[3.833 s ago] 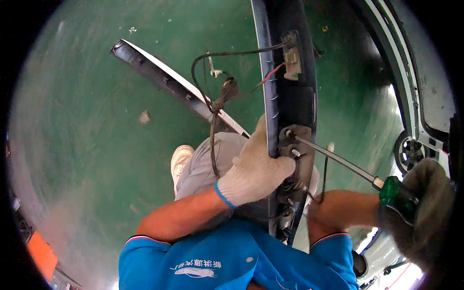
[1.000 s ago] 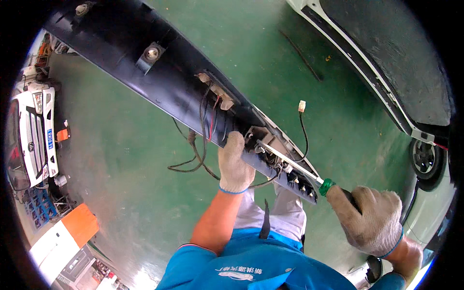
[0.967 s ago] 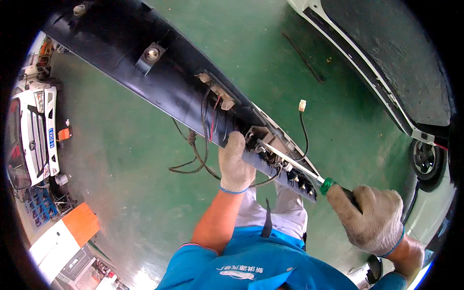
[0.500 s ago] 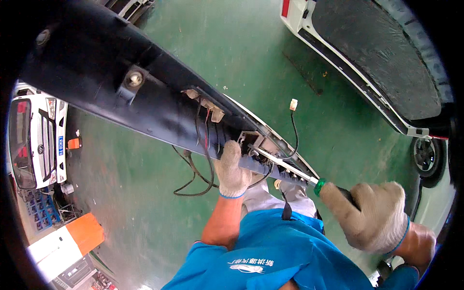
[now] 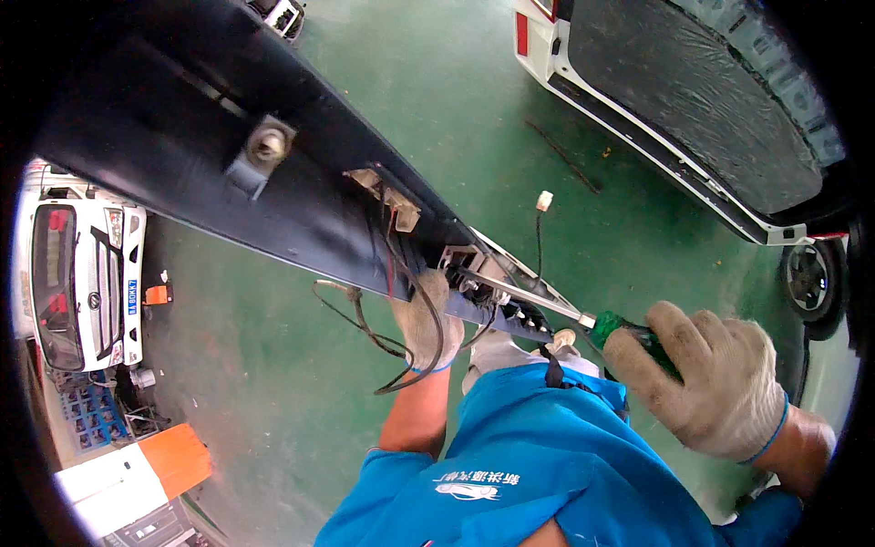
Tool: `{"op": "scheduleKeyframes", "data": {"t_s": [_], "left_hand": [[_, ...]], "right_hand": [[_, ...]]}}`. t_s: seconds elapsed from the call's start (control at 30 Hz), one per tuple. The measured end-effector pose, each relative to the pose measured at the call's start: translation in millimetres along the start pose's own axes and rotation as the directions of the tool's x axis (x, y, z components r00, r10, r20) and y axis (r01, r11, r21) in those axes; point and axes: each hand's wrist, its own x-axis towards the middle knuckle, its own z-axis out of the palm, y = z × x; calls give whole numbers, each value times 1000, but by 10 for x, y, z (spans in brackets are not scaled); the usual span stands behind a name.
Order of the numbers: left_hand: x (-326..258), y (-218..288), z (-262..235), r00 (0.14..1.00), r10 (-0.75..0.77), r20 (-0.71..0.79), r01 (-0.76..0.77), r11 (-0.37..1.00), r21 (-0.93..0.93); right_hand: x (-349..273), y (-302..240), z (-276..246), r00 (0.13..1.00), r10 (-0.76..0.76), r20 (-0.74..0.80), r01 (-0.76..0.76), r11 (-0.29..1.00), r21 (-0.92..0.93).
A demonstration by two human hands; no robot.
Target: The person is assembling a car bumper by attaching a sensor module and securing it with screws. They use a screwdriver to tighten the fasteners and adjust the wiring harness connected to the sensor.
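A long black plastic panel [image 5: 314,196] slants across the view, its hollow inside facing me. My left hand [image 5: 421,319], in a knitted glove, is closed on the panel's lower edge, with loops of black cable hanging across it. My right hand [image 5: 715,378], also gloved, is wrapped round the green and black handle of a screwdriver [image 5: 624,339]. The screwdriver's long shaft reaches left to a metal bracket [image 5: 462,262] in the panel, where its tip is hard to make out. Beyond the panel, a white connector [image 5: 544,201] dangles on a black wire.
A white van [image 5: 91,283] stands at the left above a blue crate [image 5: 89,406]. Right of me is a white vehicle [image 5: 620,118] with an open cargo area and a wheel [image 5: 811,287]. A dark strip [image 5: 562,157] lies on the green floor [image 5: 437,109].
The panel has shifted slightly in view, and the cable loops have swung right over my left hand. My right hand's fingers have changed position on the screwdriver's handle.
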Motion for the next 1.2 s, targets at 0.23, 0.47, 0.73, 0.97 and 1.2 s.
{"op": "scheduleKeyframes", "data": {"t_s": [0.23, 0.47, 0.73, 0.97, 1.2], "left_hand": [[102, 298, 275, 994, -110, -16, 103, 964, -244], [162, 303, 220, 1000, -30, -7, 30, 1000, 6], [183, 452, 277, 998, 3, 57, 21, 910, -415], [77, 741, 401, 1000, -16, 7, 17, 936, -352], [136, 769, 333, 993, -37, 110, 89, 854, -512]], "right_hand": [[-130, -61, -111, 1000, 3, -30, -5, 997, -71], [-69, 97, -101, 892, 344, 294, -402, 306, 863], [-206, 16, 73, 968, 193, -158, -125, 924, 362], [-326, -123, 121, 961, 11, -278, -34, 996, -78], [-359, -225, 276, 947, 43, -317, -51, 999, -18]]}}
